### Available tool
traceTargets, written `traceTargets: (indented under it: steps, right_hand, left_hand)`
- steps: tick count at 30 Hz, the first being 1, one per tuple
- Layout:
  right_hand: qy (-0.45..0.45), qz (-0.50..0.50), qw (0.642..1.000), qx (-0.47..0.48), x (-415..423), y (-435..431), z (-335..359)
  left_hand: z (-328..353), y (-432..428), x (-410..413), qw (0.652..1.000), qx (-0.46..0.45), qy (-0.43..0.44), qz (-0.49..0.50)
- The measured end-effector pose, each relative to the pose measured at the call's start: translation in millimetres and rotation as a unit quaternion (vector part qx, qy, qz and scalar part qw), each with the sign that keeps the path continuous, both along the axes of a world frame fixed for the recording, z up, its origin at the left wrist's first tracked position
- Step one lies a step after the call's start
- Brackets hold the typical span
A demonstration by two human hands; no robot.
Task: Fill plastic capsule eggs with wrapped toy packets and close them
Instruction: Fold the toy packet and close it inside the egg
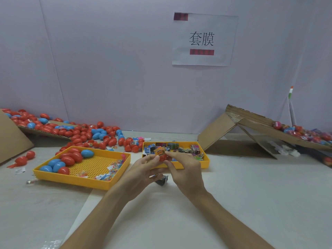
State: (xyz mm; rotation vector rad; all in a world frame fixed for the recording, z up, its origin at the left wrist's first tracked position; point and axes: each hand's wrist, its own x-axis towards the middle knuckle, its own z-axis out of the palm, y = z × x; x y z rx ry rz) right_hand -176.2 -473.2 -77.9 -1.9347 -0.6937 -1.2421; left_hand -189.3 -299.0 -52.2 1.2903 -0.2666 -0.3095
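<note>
1. Head camera view: both hands meet at the middle of the table, just near of the right tray [206, 163]. Between them they hold one red egg [163, 157] with an orange packet [160, 151] sticking out of its top.
2. The left hand [143, 170] curls round the egg from the left. The right hand [185, 168] pinches it from the right with thumb and fingertips. Neither hand is spread wide.
3. I judge this egg half done: the packet sits at the mouth, not fully inside. No second half is on it, so pressing in and closing remain.
4. The finished share looks small. Wrapped, filled-looking eggs [303, 133] lie on the cardboard ramp [255, 119] at far right.
5. Much is left. A big scatter of red and blue eggs [86, 134] covers the far left, and more lie in the left tray [71, 181]. The right tray holds many printed packets [173, 147].
6. The egg is glossy, smooth red plastic, small enough for fingertips. The packet is a crinkly printed wrapper, its lettering too blurred to read.
7. A dark small object [162, 180] lies on the table under the hands. I cannot tell what it is.
</note>
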Motion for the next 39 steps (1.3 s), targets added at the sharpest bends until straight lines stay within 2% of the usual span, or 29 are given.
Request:
traceTargets:
  steps: [3,23,29,33,35,39]
  right_hand:
    - [0.015,0.017,1.0,-0.012,-1.2,0.0,1.8]
    - [-0.046,0.013,0.998,-0.036,2.7,-3.5,-2.6]
    - [-0.008,0.024,0.999,-0.025,3.7,-3.3,-0.9]
    - [0.004,0.047,0.998,-0.043,3.0,-5.2,3.9]
    - [0.02,0.055,0.997,-0.047,1.4,-4.6,6.2]
    - [0.117,0.112,0.986,0.046,-3.7,-0.6,10.2]
  left_hand:
    - [0.2,-1.0,-0.4,1.0,0.006,-0.002,0.005]
    - [1.8,0.1,-2.6,1.0,0.014,-0.002,-0.01]
    - [4.2,-5.2,-3.5,0.999,0.034,-0.01,-0.025]
    - [3.7,0.1,-1.9,1.0,-0.012,0.004,0.028]
    - [2.8,3.5,-1.9,0.999,-0.042,-0.006,0.023]
    - [2.4,3.3,-1.4,0.997,-0.081,-0.007,0.004]
